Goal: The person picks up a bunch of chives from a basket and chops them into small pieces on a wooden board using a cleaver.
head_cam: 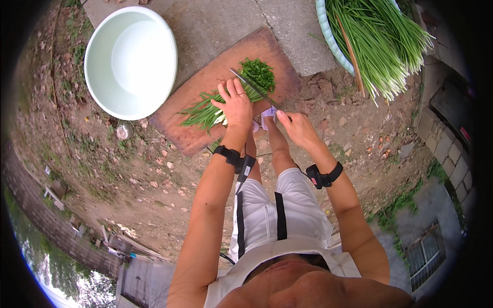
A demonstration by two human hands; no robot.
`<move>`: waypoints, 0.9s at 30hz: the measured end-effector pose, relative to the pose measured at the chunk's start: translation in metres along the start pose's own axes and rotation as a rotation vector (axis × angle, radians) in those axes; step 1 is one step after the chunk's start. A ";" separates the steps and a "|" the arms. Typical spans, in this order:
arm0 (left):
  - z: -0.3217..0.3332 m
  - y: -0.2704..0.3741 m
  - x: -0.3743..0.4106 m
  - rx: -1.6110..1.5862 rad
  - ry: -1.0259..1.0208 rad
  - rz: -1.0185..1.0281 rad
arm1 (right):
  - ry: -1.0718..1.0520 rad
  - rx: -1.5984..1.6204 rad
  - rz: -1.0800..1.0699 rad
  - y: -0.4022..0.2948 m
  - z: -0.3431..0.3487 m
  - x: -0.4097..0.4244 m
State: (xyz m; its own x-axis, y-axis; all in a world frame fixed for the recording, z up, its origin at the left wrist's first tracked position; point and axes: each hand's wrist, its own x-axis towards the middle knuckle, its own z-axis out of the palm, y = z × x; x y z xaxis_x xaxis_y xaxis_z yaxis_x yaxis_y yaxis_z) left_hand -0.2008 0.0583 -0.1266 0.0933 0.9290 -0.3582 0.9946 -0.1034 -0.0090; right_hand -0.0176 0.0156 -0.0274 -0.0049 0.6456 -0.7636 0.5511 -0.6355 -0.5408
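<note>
My left hand [235, 104] presses a bunch of garlic chives [204, 111] against a worn wooden cutting board [177, 134], its fingers lying over the stalks. In my right hand [298, 129] is the handle of a kitchen knife [254, 87]. The blade slants across the bunch, just beyond my left fingertips. On the blade's far side lies a pile of chopped green pieces [262, 75]. Leaf tips and some white stalk ends stick out on the left of my left hand. My palm hides the middle of the bunch.
A large pale plastic basin [90, 69] stands left of the board. At the upper right, a light blue basket [331, 42] holds many uncut chives [369, 46], with a wooden stick [348, 54] along it. A glass jar [124, 131] sits below the basin. Concrete slab [227, 19] lies behind the board.
</note>
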 end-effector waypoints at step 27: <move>0.008 -0.004 -0.001 0.017 0.051 -0.011 | 0.001 0.080 -0.105 -0.001 0.000 -0.008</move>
State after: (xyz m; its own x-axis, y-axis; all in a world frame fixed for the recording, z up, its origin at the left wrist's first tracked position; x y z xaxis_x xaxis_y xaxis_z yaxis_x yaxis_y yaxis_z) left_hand -0.2051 0.0550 -0.1340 0.0851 0.9468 -0.3104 0.9947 -0.0989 -0.0290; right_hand -0.0178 0.0108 -0.0209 -0.0579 0.7106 -0.7012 0.4795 -0.5963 -0.6438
